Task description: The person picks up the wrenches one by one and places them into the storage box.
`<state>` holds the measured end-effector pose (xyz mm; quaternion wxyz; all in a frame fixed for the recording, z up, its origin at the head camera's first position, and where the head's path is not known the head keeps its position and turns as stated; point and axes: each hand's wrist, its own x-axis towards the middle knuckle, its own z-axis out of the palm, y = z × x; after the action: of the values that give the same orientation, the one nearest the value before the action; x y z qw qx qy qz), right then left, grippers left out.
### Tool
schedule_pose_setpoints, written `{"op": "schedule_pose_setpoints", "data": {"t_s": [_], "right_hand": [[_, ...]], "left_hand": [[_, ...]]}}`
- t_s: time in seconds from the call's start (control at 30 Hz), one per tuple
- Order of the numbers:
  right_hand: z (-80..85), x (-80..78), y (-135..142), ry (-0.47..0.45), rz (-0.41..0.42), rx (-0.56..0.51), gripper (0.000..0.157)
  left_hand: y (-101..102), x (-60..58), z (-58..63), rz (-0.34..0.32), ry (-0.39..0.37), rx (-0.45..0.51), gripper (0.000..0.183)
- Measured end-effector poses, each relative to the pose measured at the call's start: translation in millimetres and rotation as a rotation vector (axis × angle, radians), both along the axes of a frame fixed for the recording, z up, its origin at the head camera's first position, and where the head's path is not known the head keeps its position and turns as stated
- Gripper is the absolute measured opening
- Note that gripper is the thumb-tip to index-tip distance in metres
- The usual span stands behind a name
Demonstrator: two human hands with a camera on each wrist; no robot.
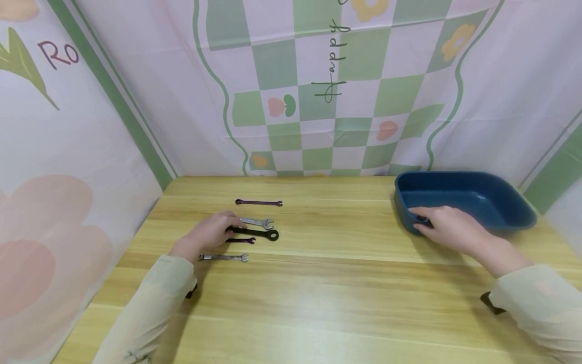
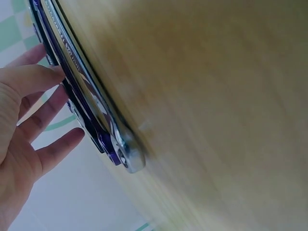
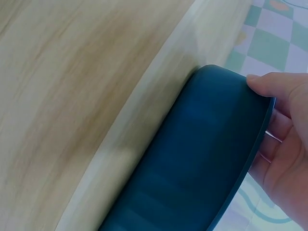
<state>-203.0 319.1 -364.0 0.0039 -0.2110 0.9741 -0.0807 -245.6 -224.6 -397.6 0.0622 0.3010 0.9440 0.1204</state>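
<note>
The black wrench [image 1: 256,233] lies sideways at the fingertips of the left hand [image 1: 211,231], the nearer one; whether pinched or merely touched, one cannot tell. Well apart, the right hand [image 1: 450,227] grips the left end of the blue bin [image 1: 459,181]. The backdrop [image 1: 364,60] reads "Happy" and "RO"

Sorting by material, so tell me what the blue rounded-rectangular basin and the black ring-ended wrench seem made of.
Blue basin: probably plastic, smooth, slightly glossy, from its soft inner highlight. Black wrench: likely dark-coated metal, from its slim tool shape, though uniform black leaves that open.
</note>
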Motion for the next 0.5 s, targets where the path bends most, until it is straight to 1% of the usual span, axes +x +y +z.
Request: {"op": "schedule_pose_setpoints", "data": {"t_s": [0.5], "right_hand": [[-3.1, 2.3, -10.4, 0.045, 0.038, -0.032, 0.042]], "left_hand": [[0.5, -0.5, 1.0, -0.015, -0.009, 0.011, 0.038]]}}
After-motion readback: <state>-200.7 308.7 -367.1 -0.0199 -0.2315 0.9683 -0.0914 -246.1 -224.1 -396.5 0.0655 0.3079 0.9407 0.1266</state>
